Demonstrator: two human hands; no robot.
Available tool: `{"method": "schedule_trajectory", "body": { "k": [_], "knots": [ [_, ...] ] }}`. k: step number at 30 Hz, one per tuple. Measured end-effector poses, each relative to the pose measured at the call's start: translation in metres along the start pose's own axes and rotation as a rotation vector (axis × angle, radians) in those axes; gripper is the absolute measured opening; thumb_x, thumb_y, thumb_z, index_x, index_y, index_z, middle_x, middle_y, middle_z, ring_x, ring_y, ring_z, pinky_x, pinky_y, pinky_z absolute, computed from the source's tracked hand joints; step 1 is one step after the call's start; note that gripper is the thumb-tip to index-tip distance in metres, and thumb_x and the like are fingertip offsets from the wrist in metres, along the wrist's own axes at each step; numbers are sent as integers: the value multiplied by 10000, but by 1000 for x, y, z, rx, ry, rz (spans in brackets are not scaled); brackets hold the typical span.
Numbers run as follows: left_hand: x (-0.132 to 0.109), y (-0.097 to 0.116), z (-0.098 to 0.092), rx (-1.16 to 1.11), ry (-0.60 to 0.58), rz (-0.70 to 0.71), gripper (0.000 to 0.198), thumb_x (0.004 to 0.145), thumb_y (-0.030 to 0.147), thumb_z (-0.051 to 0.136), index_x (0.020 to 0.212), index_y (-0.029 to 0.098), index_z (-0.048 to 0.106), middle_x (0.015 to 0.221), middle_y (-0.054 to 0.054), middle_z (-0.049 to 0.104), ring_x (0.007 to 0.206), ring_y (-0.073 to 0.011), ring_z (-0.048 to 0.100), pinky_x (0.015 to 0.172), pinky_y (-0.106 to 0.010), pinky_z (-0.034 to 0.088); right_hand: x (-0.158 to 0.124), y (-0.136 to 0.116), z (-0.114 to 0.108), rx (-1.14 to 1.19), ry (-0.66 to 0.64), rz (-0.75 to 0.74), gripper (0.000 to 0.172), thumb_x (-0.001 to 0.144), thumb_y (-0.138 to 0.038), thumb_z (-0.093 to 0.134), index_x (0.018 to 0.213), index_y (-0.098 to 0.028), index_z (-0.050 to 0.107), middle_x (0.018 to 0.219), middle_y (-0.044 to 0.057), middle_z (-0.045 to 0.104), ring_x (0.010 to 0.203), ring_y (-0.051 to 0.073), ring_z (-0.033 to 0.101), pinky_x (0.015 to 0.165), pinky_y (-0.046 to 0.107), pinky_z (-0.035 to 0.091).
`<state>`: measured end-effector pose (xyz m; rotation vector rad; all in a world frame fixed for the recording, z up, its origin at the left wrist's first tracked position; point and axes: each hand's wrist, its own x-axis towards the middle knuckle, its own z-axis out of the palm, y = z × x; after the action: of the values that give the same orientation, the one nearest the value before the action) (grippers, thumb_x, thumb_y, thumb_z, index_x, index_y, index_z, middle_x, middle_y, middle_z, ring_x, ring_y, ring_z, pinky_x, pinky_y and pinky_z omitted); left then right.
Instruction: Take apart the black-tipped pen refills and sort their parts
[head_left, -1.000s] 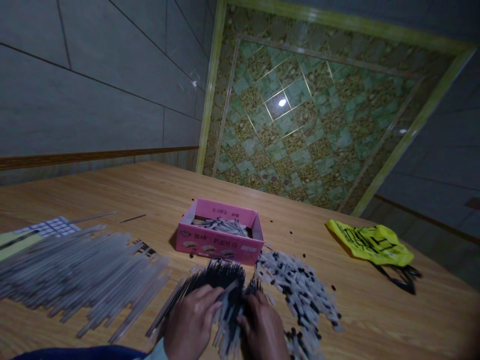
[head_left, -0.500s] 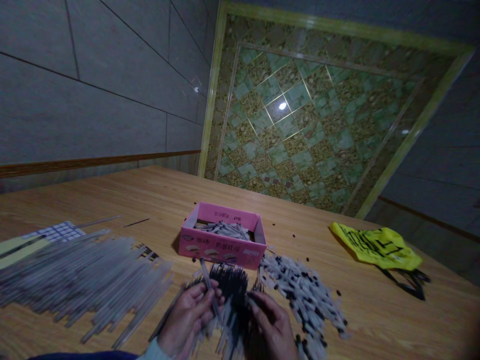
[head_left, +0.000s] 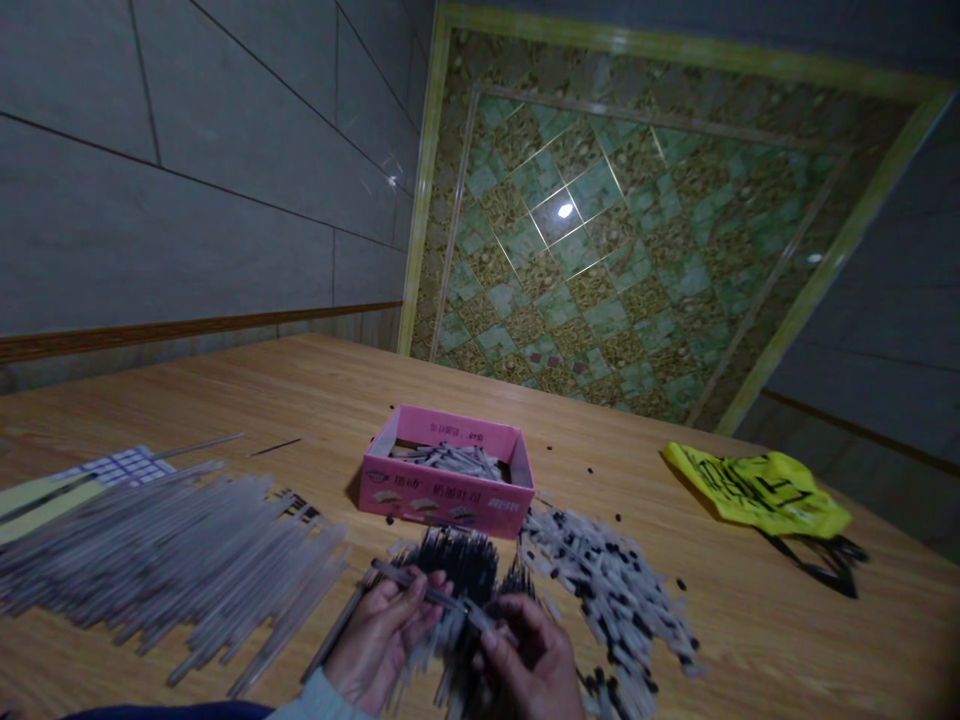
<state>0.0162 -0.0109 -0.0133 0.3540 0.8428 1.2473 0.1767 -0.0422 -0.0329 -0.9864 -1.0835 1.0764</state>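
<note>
My left hand (head_left: 379, 640) and my right hand (head_left: 534, 660) are low at the frame's bottom, over a heap of dark thin refills (head_left: 457, 565). Between them they hold one thin pen tube (head_left: 427, 590) lying crosswise: the left fingers pinch its left part, the right fingers pinch its right end. A pink cardboard box (head_left: 442, 495) with several grey pieces in it stands just beyond the heap. Small black-and-white caps (head_left: 607, 590) lie scattered to the right of my right hand.
A wide spread of clear pen tubes (head_left: 165, 550) covers the wooden table (head_left: 300, 390) on the left, with a printed sheet (head_left: 112, 465) behind it. A yellow plastic bag (head_left: 757, 490) lies at the right. Tiled wall and patterned floor are beyond.
The hands rose from the refill heap. The tube held upright in my left hand half a second ago now lies crosswise, gripped by both hands.
</note>
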Motion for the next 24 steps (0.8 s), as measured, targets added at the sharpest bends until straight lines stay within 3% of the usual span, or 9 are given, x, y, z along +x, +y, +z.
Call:
{"method": "schedule_trajectory", "body": {
  "k": [12,15,19,24],
  "knots": [
    [-1,-6,-1,82,-10,-32,346,575,138,793,743,155,491,699,-62,710,576,-151,669,560,-257,549,-1,6,-5,-371,-6,-181,268,699,-421,634,784,-168,652,636,37,621,554,161,570,505,229,456],
    [-6,-5,2,113,-64,0,346,542,191,814,670,152,494,658,-48,701,577,-142,661,565,-242,535,-2,5,0,-312,5,-113,297,697,-451,639,760,-161,623,551,21,607,470,144,560,445,217,429],
    [-9,-8,5,223,-96,57,340,530,252,813,613,151,499,608,-31,690,541,-132,646,527,-218,510,-4,4,6,-75,48,88,365,618,-483,716,675,-167,542,417,-33,540,327,95,484,352,182,358],
    [-6,-11,1,307,-142,130,377,539,292,802,635,166,460,641,-43,705,463,-114,617,413,-173,430,-4,3,3,74,-3,139,396,556,-446,778,632,-172,503,359,-52,515,273,79,456,327,179,358]
  ]
}}
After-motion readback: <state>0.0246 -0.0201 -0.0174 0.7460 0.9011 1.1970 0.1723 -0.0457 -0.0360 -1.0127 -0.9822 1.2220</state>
